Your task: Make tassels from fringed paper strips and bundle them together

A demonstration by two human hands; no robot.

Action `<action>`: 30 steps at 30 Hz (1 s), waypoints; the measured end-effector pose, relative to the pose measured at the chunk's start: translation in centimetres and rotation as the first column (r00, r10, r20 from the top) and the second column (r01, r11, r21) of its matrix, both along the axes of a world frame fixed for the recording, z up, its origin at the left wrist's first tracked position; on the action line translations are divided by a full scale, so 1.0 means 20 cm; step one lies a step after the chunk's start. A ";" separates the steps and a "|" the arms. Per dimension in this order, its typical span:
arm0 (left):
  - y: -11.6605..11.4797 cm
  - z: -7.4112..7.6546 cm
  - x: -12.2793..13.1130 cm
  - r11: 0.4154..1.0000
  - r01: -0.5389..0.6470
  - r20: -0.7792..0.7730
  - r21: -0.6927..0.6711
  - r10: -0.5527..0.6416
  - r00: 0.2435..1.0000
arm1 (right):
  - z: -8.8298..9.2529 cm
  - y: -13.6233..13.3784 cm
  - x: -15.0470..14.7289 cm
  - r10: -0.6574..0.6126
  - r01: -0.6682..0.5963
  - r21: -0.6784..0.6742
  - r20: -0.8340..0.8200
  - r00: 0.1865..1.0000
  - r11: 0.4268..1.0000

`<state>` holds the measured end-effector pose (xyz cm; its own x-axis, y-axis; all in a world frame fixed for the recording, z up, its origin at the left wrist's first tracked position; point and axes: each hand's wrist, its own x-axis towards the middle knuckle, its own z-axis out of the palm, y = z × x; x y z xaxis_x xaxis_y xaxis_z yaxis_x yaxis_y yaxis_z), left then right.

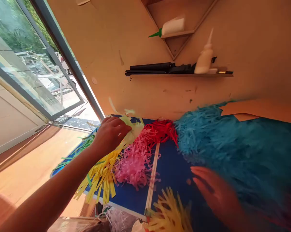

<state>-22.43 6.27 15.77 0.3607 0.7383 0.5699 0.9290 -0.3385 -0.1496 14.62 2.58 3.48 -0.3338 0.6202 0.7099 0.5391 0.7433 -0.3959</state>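
My left hand (113,132) reaches over the far left of the blue table (169,164), its fingers pinched on pale yellow fringed paper (133,127). Just below it lie bright yellow paper fringe (106,174) and green paper strips (84,145). Pink paper fringe (134,164) and red paper fringe (166,130) sit to its right. My right hand (215,190), smeared by motion, hovers beside a large heap of blue paper fringe (222,148). Its fingers are parted, and nothing shows in them. Another yellow fringe piece (169,212) is at the near edge.
A wall shelf (181,75) holds a black gun-shaped object (152,68) and a white squeeze bottle (204,59). Above, another bottle with a green nozzle (173,26) lies in a triangular shelf. An orange sheet (263,108) rests on the blue heap. A glass door (44,64) stands at left.
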 end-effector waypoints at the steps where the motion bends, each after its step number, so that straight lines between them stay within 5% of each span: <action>1: 0.01 -0.05 0.12 0.996 0.085 0.000 -0.025 -0.085 0.996 | 0.02 0.01 -0.03 0.003 -0.003 0.009 0.015 1.000 1.000; 6: 0.06 -0.19 0.47 0.913 0.405 0.099 -0.040 -0.400 0.911 | 0.13 0.09 -0.21 -0.176 0.152 0.234 0.085 0.981 0.960; 10: 0.05 -0.31 0.60 0.830 0.539 0.272 -0.148 -0.490 0.829 | 0.08 0.18 -0.19 -0.198 0.166 0.169 0.198 0.960 0.972; 14: -0.06 -0.52 0.82 0.910 0.401 0.509 -0.109 -0.295 0.808 | -0.01 0.23 -0.14 -0.249 0.258 -0.031 0.178 0.952 0.966; 18: -0.11 -0.75 1.03 0.975 0.159 0.462 -0.154 -0.072 0.884 | -0.02 0.24 -0.11 -0.279 0.303 -0.107 0.198 0.940 0.947; 21: -0.05 -0.86 1.01 0.980 0.016 0.445 -0.199 0.076 0.892 | -0.01 0.23 -0.08 -0.308 0.327 -0.084 0.188 0.933 0.941; 24: -0.02 -0.85 0.83 0.982 -0.059 0.424 -0.180 0.131 0.896 | -0.02 0.22 -0.06 -0.314 0.331 -0.077 0.181 0.932 0.940; 27: -0.07 -0.73 0.67 0.986 -0.157 0.394 -0.047 0.163 0.904 | -0.05 0.21 -0.08 -0.303 0.322 -0.098 0.170 0.938 0.942; 30: -0.16 -0.60 0.67 0.984 -0.178 0.323 -0.016 0.174 0.930 | -0.05 0.23 -0.13 -0.310 0.344 -0.132 0.222 0.924 0.930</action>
<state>-8.98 3.14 3.84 0.0209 0.7649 0.6438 0.9725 -0.1648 0.1643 12.06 7.18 2.48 -0.2131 0.8208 0.5300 0.8193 0.4457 -0.3607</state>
